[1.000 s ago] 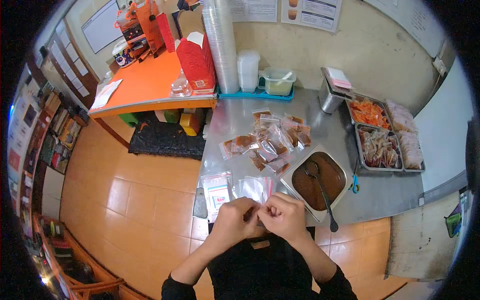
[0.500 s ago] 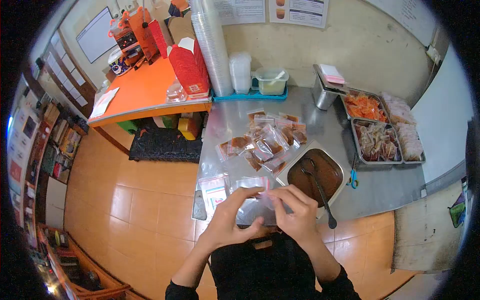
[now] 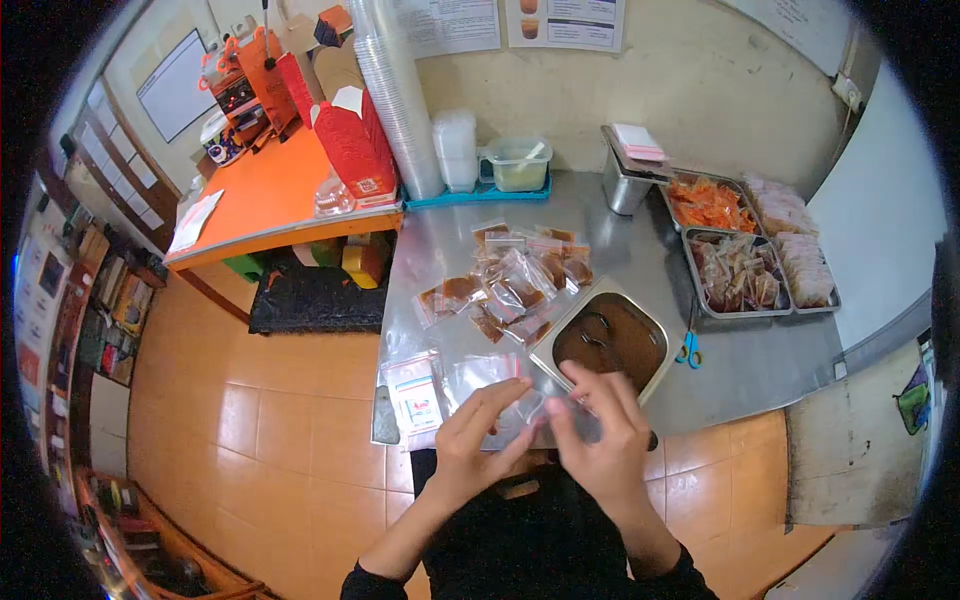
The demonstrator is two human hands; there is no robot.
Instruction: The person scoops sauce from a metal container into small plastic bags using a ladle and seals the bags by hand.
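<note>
My left hand [image 3: 468, 445] is at the front edge of the steel table, its thumb and fingers around a small clear plastic bag [image 3: 532, 406] with a pink strip. My right hand [image 3: 607, 435] is just right of the bag, its fingers spread and slightly blurred. Flat bags [image 3: 480, 377] lie beyond my left hand, beside a printed bag pack [image 3: 415, 397]. Filled brown sachets [image 3: 515, 282] are heaped farther back. Behind my right hand, a steel pan [image 3: 622, 345] holds brown sauce and a dark spoon, its handle partly hidden.
Blue scissors [image 3: 689, 350] lie right of the pan. Trays of sachets [image 3: 740, 275] and orange contents [image 3: 712, 204] stand at the right. A steel container [image 3: 628, 187], a blue tray [image 3: 478, 198] with tubs, and a tall cup stack [image 3: 395, 100] stand at the back.
My hands have gone from close together to apart, with the clear bag now visible between them. My right fingers have spread. The camera view has shifted, moving the table leftward in the picture.
</note>
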